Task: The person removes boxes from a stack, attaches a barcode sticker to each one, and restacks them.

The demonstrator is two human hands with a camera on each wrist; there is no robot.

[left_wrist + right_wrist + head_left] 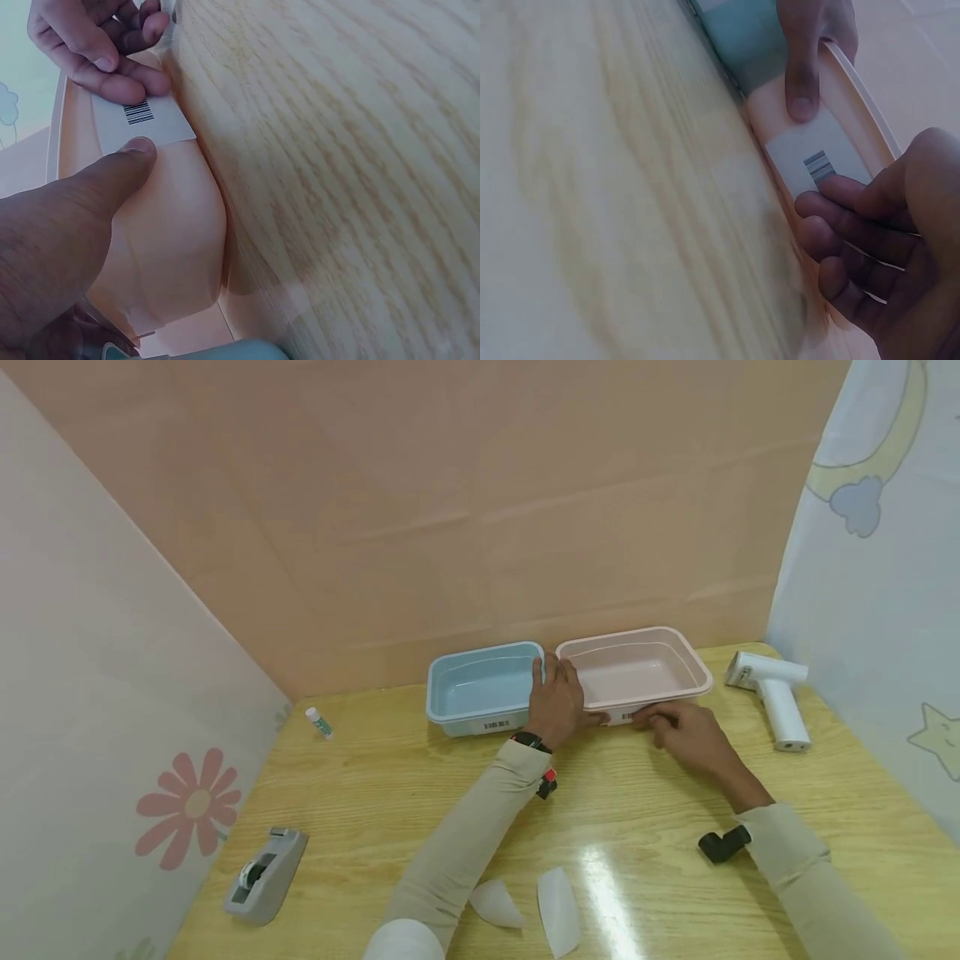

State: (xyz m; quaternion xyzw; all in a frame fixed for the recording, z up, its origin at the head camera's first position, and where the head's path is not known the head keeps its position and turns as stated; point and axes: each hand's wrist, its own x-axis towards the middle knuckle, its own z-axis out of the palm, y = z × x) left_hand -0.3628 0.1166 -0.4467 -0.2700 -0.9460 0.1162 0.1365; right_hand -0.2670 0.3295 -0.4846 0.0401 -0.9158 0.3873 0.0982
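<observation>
A pink plastic basin (630,679) stands beside a blue basin (487,689) against the back wall. My left hand (555,703) holds the pink basin's left front corner, its fingers along the side by the rim. Its thumb (124,169) presses one end of a white barcode label (112,124) on the front wall. At the other end of this label, my right hand (690,739) pinches it between thumb and forefinger, the other fingers curled. In the right wrist view, those fingertips cover part of the barcode (819,163). The blue basin bears a similar label (495,724) on its front.
A white gun-shaped device (776,693) lies at the right. At the left are a glue stick (318,722) and a grey tape dispenser (266,877). Two pieces of pale paper (558,910) lie near the front edge, by the left forearm.
</observation>
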